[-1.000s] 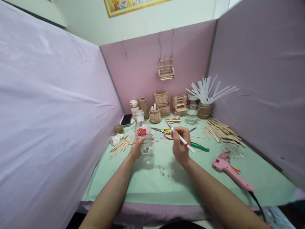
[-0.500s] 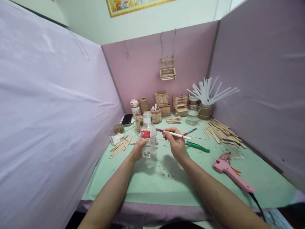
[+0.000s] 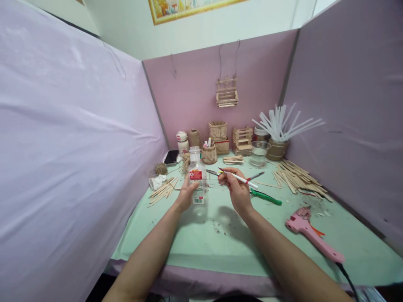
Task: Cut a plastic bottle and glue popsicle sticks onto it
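Note:
A clear plastic bottle with a red and white label is held upright by my left hand, the thumb lying across the label. To its right, my right hand grips a white pen between fingers and thumb. The pen's dark reddish tip points left toward the bottle, a short gap away from it. Scissors lie on the table behind, between the two hands. Just right of my right hand are green-handled pliers and another pen.
A pink glue gun lies at the right. Wooden sticks lie in piles at the right and left. Along the back stand a water cup, a pot of white sticks, stick-made holders and a phone.
The whole view has shifted, so the table items appear farther right. The bottle has turned slightly, its label facing me more directly. Both hands keep their holds.

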`<state>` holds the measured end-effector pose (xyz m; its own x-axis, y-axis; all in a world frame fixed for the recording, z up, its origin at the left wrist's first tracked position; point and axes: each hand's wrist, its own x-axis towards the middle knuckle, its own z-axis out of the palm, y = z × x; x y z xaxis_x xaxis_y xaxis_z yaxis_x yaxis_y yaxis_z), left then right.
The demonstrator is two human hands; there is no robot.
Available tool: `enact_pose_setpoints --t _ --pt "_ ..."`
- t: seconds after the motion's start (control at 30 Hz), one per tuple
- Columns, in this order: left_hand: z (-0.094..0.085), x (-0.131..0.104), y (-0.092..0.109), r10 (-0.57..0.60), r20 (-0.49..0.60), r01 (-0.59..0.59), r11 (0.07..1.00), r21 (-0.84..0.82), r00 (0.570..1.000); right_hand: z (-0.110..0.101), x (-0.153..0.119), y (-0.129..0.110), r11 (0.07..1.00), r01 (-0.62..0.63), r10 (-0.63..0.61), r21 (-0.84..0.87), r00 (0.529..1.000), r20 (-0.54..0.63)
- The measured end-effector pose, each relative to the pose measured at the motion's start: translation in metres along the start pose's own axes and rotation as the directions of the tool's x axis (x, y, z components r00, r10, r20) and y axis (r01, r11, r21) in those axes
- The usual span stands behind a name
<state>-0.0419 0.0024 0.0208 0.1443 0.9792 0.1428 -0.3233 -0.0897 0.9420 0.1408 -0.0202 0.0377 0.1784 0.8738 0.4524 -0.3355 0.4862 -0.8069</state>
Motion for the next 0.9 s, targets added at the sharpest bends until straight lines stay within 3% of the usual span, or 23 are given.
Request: enact_pose_setpoints --t 0.2,0.43,0.9 --pt "-0.0028 0.0027 -0.0040 0.092 -0.056 -0.088 0.994 0.062 0.994 0.0015 -0.0004 0.0014 0.993 -0.042 0.041 -0.110 0.999 -0.004" --pt "-0.0079 0.0047 -0.0079 0.146 -0.014 -0.144 0.983 0.117 0.989 0.0008 0.0002 0.0058 0.991 -0.033 0.029 -0.132 0.999 -0.027" --pt "-0.0046 0.0025 -0.0028 0.154 -0.021 -0.149 0.978 0.149 0.988 0.0003 -0.0002 0.0062 0.990 -0.041 0.035 -0.138 0.998 -0.048"
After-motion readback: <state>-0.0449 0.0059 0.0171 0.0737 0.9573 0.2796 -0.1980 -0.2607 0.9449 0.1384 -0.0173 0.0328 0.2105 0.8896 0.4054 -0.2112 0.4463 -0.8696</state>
